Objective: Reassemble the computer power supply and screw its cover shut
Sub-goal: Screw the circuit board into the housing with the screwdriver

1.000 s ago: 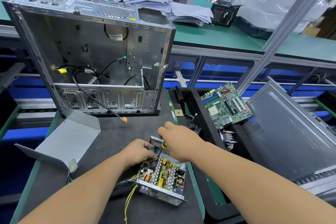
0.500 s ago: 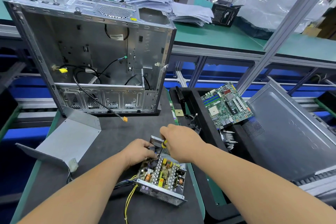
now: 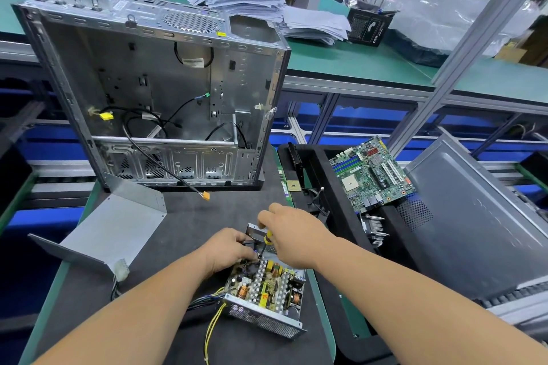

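Observation:
The open power supply (image 3: 267, 296) lies on the dark mat near me, its circuit board bare and its mesh side facing me. My right hand (image 3: 293, 234) grips a yellow-handled screwdriver (image 3: 266, 241), tip down at the board's far left corner. My left hand (image 3: 228, 249) rests on that same far corner, fingers curled at the case edge; what they hold is hidden. The bent grey metal cover (image 3: 109, 231) lies apart on the left of the mat. Yellow and black wires (image 3: 212, 323) trail from the supply toward me.
An empty computer case (image 3: 154, 92) stands open at the back of the mat, cables hanging inside. A black tray (image 3: 335, 192) on the right holds a green motherboard (image 3: 370, 175). A grey side panel (image 3: 474, 216) leans at far right. Paper stacks (image 3: 267, 9) sit on the green bench behind.
My right hand has shifted slightly on the screwdriver handle; the tip stays at the same corner of the board. The left hand and power supply have not visibly moved.

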